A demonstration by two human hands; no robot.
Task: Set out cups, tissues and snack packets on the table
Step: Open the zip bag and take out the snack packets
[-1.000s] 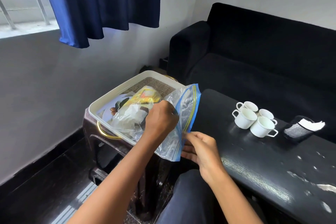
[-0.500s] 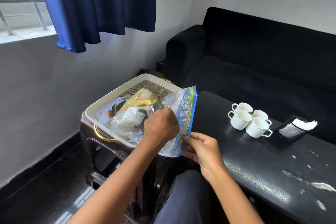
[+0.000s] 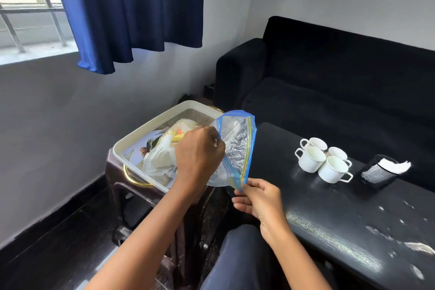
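A clear zip bag (image 3: 237, 148) with a blue and yellow seal stands over the near corner of a white tray (image 3: 150, 129). My left hand (image 3: 200, 155) grips one side of the bag's mouth. My right hand (image 3: 256, 198) pinches the seal's lower end. Snack packets (image 3: 176, 134) in yellow and clear wrap lie in the tray behind my left hand, partly hidden. Several white cups (image 3: 323, 160) sit together on the black table (image 3: 341, 231). A black mesh holder (image 3: 379, 172) with white tissues (image 3: 397, 165) stands to the right of the cups.
The tray rests on a dark brown stand (image 3: 141, 198) left of the table. A black sofa (image 3: 341, 77) runs behind the table. A blue curtain (image 3: 131, 12) hangs at the window. White flecks mark the table's right part. My knee (image 3: 235, 259) is below.
The bag's mouth has been pulled wider and its top now stands higher. My right hand has slid down to the seal's lower end. The camera has shifted slightly.
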